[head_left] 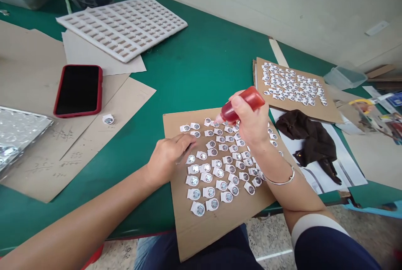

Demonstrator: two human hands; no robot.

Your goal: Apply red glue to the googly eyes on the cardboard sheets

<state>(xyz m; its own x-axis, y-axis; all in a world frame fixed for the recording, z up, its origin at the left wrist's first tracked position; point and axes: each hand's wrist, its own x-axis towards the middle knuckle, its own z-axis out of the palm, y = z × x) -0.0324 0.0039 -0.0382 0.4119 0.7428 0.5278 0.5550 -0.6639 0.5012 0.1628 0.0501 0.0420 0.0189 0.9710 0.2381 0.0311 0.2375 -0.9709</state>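
One red bottle aslant, nozzle down-left

— What lies left on the tabletop?
— The phone; behind, the tray.
— On the right?
— The cloth, before the far board. Between phone and cloth lies the near board.

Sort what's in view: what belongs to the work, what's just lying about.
Belongs:
red bottle, in the right hand
small white pieces
cardboard beneath them
probably the second cardboard, bearing similar pieces

Seemingly lying about:
phone
brown cloth
white grid tray
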